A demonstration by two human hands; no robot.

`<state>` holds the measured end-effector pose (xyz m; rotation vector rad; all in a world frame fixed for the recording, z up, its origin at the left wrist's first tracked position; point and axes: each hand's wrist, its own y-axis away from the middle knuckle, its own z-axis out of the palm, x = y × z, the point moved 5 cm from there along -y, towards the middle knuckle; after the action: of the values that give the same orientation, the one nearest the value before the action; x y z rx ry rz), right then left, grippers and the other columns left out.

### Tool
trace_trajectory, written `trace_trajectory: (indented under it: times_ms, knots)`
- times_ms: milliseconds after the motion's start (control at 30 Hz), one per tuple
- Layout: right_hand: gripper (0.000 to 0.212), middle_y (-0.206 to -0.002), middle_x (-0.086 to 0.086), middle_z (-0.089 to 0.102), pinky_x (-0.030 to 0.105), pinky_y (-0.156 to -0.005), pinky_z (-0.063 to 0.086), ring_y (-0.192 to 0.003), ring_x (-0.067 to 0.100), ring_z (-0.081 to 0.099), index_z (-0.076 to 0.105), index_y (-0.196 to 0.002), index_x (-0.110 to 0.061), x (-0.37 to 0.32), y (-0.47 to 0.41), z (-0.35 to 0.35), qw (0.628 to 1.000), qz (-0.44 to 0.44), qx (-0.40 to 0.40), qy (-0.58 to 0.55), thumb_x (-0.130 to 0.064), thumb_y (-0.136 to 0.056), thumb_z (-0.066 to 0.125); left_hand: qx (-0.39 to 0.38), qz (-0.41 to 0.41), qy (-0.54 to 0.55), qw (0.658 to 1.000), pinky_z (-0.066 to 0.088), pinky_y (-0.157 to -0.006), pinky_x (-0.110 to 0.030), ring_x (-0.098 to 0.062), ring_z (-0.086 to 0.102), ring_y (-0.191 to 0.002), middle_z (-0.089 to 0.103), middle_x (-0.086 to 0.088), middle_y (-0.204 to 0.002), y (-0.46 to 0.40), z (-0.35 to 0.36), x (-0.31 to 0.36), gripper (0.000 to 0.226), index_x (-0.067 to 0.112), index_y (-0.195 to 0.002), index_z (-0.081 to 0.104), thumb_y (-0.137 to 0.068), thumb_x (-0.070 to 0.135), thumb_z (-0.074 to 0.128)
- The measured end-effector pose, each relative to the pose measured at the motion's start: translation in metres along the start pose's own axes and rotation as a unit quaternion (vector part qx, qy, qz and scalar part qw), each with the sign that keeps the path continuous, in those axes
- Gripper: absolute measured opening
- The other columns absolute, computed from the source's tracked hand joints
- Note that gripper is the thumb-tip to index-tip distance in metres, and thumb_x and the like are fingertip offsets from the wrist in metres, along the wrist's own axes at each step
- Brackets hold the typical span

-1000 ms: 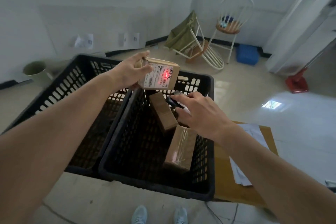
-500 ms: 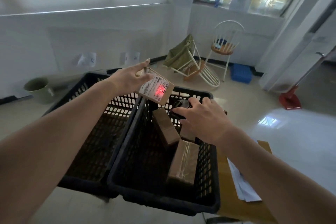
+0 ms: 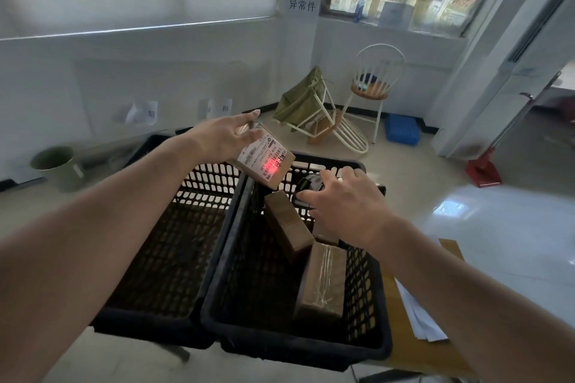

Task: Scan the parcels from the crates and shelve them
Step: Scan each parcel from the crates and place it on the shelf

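Observation:
My left hand (image 3: 222, 138) holds a small brown parcel (image 3: 264, 162) above the crates, its white label tilted toward me with a red scan spot on the barcode. My right hand (image 3: 345, 205) grips a dark handheld scanner (image 3: 309, 185) aimed at that label. Below, the right black crate (image 3: 217, 298) holds two brown parcels, one leaning (image 3: 287, 224) and one taped (image 3: 323, 283). The left black crate (image 3: 174, 196) shows no parcels.
Both crates sit side by side on a low support. A wooden board (image 3: 448, 252) with white papers (image 3: 420, 317) lies at the right. On the floor beyond are a green bucket (image 3: 56, 166), a toppled chair (image 3: 323, 121), an upright chair (image 3: 373, 84), a blue crate (image 3: 401, 130) and a red dustpan (image 3: 483, 171).
The camera has tilted up, so crates and hands sit lower in view. My left hand has turned the parcel clockwise, and the red scan spot has moved toward the label's lower edge.

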<state>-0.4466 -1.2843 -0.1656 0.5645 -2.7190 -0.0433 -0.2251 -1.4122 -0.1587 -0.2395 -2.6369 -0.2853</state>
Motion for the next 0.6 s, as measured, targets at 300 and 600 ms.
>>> trace_trajectory:
  times_ms: [300,600]
  knots:
    - [0.043,-0.150,0.015,0.049,0.050,-0.103,0.046,-0.121,0.040,0.056,0.045,-0.153,-0.043,-0.014,-0.004,-0.008,1.000,0.018,0.010,-0.010,-0.047,-0.111,0.046,-0.009,0.013,0.004,1.000,0.047,-0.106,-0.047,-0.027,0.058,-0.126,0.066,-0.003,-0.136,-0.004,-0.006,-0.012,0.064,0.058,-0.159,0.025,-0.099,0.076,0.038]
    - [0.054,-0.147,0.015,0.052,0.048,-0.096,0.050,-0.114,0.035,0.058,0.039,-0.156,-0.046,-0.037,-0.010,-0.025,0.999,0.004,0.053,0.000,-0.043,-0.106,0.060,-0.033,0.003,0.036,0.999,0.064,-0.087,-0.045,-0.024,0.071,-0.095,0.067,-0.001,-0.121,-0.011,-0.008,-0.025,0.058,0.060,-0.154,0.033,-0.099,0.073,0.046]
